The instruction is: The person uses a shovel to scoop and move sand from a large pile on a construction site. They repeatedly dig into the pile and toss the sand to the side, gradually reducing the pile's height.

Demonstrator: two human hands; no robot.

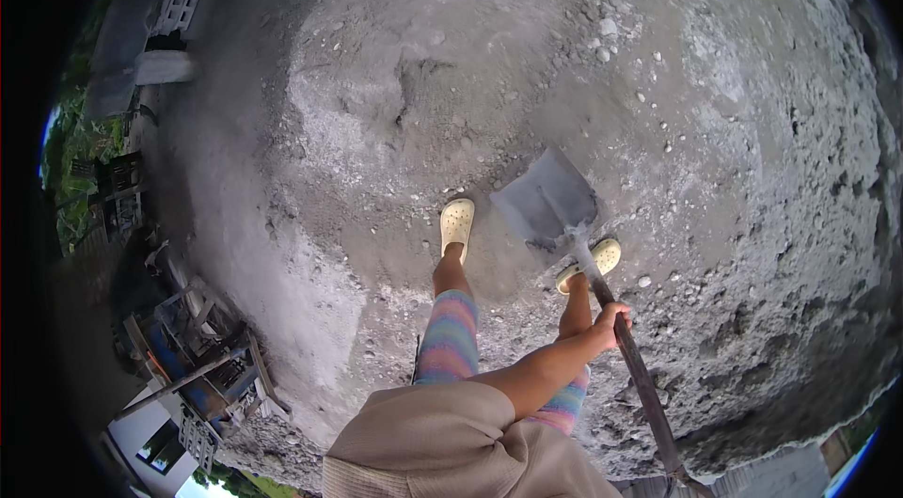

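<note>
Left hand (613, 321) is wrapped round the shaft of the shovel (598, 284), blade (546, 202) ahead-left of that grip, just in front of the right clog (608, 256), long axis running back-right; right hand's out of frame, grip can't be told.

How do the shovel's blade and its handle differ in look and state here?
The blade is broad and plate-like, while the handle is long and narrow. The blade is pale grey; the handle is mostly darker and brownish. The left hand grips the handle, whereas no hand touches the blade. Both are parts of one shovel, joined end to end.
</note>
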